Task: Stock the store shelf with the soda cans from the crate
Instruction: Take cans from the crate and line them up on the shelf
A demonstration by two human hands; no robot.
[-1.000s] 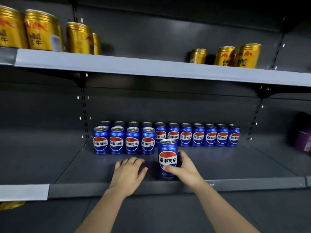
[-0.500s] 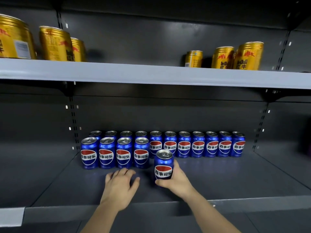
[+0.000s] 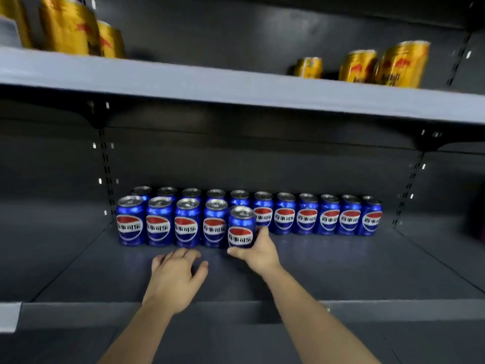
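soda can point(image 3: 241, 227) stands upright in the right hand point(image 3: 258, 249), fingers wrapped round its lower side, at the right end of the front row of blue cans point(image 3: 172, 223) toward the lower shelf's point(image 3: 341, 266) back edge. left hand point(image 3: 174, 278) lies open, palm down, on the shelf nearer its front edge. behind, a longer row of blue cans point(image 3: 317, 215); gold cans point(image 3: 401, 64) on the upper shelf point(image 3: 210, 88).

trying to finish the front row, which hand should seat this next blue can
Right. The right hand already grips the blue soda can beside the front row's fourth can. The left hand lies flat and empty on the dark shelf.
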